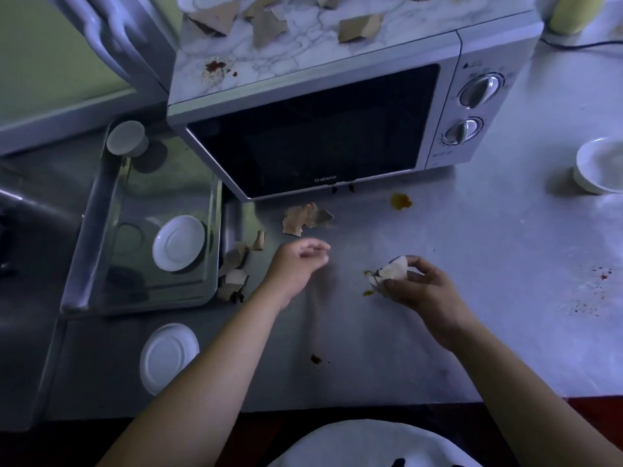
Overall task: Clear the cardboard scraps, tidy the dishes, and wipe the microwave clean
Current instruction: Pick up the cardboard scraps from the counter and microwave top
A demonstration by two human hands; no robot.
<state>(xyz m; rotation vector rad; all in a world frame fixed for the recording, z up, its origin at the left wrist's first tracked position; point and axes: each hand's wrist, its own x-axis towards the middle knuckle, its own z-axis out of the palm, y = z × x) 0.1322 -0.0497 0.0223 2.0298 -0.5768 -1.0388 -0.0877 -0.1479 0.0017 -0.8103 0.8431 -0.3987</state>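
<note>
Loosely spread, left hand [298,262] hovers while right hand [421,289] pinches crumpled white tissue [392,269].

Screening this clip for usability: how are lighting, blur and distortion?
Head view: dim, with a bluish cast; the left hand is motion-blurred at the fingers, the right hand gripping the white wad is sharper; wide-angle distortion bows the microwave; soft glare on the metal tray.

Left hand [298,264] blurred; bowl [598,165] cropped by the right edge.
</note>
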